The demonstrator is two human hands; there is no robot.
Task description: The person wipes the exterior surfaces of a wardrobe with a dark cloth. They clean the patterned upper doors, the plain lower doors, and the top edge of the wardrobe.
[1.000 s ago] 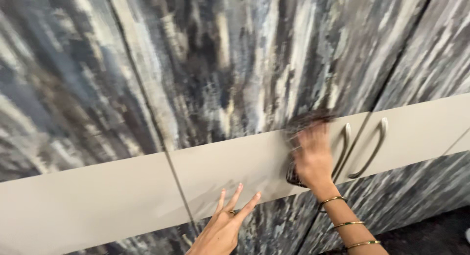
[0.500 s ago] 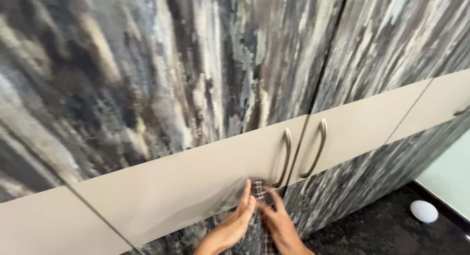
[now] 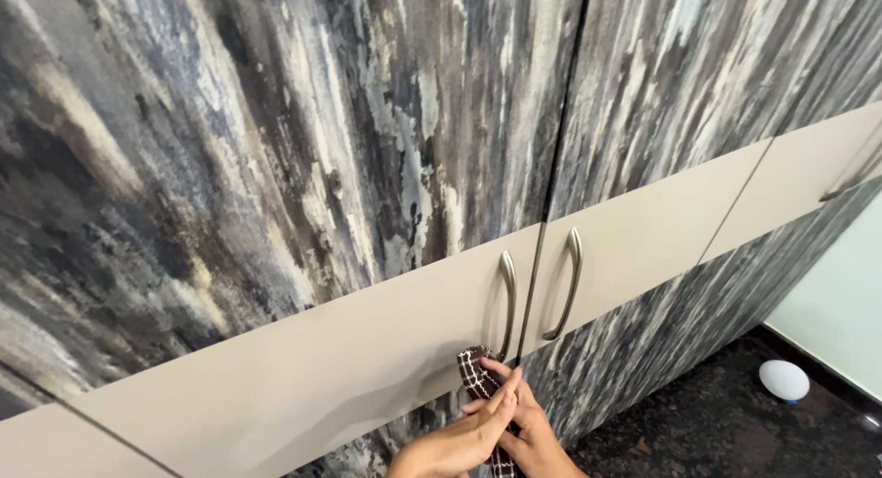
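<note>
A dark checked cloth (image 3: 478,377) is held between both of my hands just below the two metal handles (image 3: 507,299) of a tall wardrobe. My left hand (image 3: 459,439) comes up from the bottom edge with its fingers laid over the cloth. My right hand (image 3: 533,432) sits under and beside it, gripping the cloth's lower part. The wardrobe doors (image 3: 349,166) have a streaked grey, blue and cream pattern, crossed by a plain beige band (image 3: 303,377). The cloth is close to the beige band near the seam between two doors; I cannot tell if it touches.
A second curved handle (image 3: 567,285) is on the neighbouring door, and another handle (image 3: 854,179) shows at the far right. Dark speckled floor (image 3: 717,432) lies below right with a small white round object (image 3: 784,381) on it, next to a pale green wall (image 3: 841,313).
One second ago my right hand pressed the cloth on the beige band by the handles, left hand open below. Both hands have since come together on the cloth; the view has shifted rightward.
</note>
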